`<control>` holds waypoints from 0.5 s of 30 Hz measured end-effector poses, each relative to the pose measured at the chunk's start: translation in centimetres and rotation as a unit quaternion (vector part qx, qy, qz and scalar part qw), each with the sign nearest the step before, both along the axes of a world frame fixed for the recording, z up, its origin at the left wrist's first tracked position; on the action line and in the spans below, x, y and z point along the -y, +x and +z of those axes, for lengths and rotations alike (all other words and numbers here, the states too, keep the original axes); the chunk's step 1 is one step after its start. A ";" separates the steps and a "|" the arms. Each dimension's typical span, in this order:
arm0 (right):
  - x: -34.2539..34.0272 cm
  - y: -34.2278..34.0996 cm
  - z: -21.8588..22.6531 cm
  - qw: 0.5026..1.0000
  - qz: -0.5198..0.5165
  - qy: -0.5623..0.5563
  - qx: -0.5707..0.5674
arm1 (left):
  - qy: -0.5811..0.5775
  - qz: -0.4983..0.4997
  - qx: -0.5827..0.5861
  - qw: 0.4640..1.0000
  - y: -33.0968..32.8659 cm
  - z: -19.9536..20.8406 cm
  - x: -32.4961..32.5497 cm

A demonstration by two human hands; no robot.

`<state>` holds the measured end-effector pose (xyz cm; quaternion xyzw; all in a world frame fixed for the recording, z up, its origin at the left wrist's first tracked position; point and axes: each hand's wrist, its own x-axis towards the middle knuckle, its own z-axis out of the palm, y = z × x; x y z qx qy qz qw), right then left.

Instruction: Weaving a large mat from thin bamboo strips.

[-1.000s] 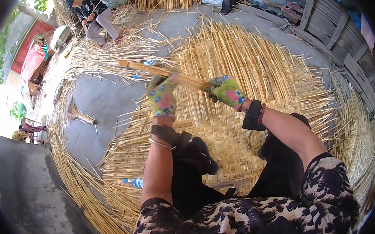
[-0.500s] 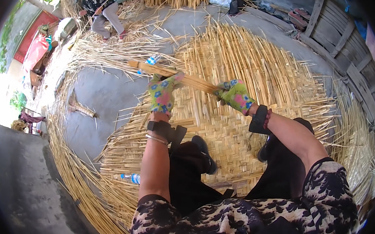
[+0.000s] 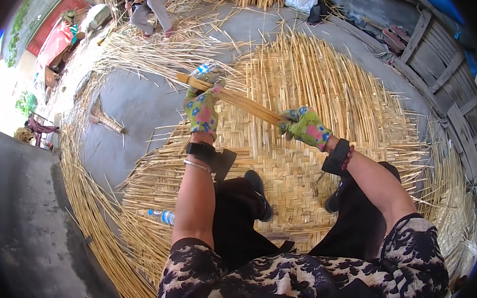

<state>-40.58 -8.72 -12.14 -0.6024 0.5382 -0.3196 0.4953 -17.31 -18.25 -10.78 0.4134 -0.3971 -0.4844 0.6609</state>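
Observation:
I hold a flat wooden stick [image 3: 246,103] aslant in front of me, its left end higher in the picture. My left hand [image 3: 202,110], in a green flowered glove, is closed around it near the far left end. My right hand [image 3: 306,127], gloved alike, grips the near right end, with its fingertips partly hidden. Below the stick spreads a large woven mat [image 3: 285,170] of flat straw-coloured strips, on which I stand. Its unwoven strips [image 3: 322,75] fan outward past the stick and to both sides.
Loose stalks [image 3: 147,52] lie heaped at the far left, where a person [image 3: 149,13] stands. A small brush-like bundle [image 3: 106,120] rests on the grey floor. One plastic bottle [image 3: 204,69] is beyond my left hand, another bottle [image 3: 167,217] beside my left forearm. Wooden slatted frame [image 3: 448,71] at right.
The view has shifted slightly, so the surroundings sit a little to the right and higher at the top. Both hands keep hold of the stick, which stays nearly the same in slant.

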 end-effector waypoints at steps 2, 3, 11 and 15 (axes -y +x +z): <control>0.0 0.2 0.1 0.996 0.035 -0.050 -0.062 | -0.035 0.018 0.015 0.999 0.1 -0.1 0.1; 0.0 0.2 0.3 0.995 0.039 -0.054 -0.072 | -0.031 0.021 0.019 0.999 0.3 -0.1 0.1; 0.3 -0.9 0.1 0.996 0.024 0.071 0.051 | -0.017 0.037 -0.096 0.995 2.5 -0.2 0.1; 0.4 -1.1 -0.6 0.996 0.077 0.044 0.023 | -0.080 0.051 -0.040 0.995 2.4 -1.1 1.3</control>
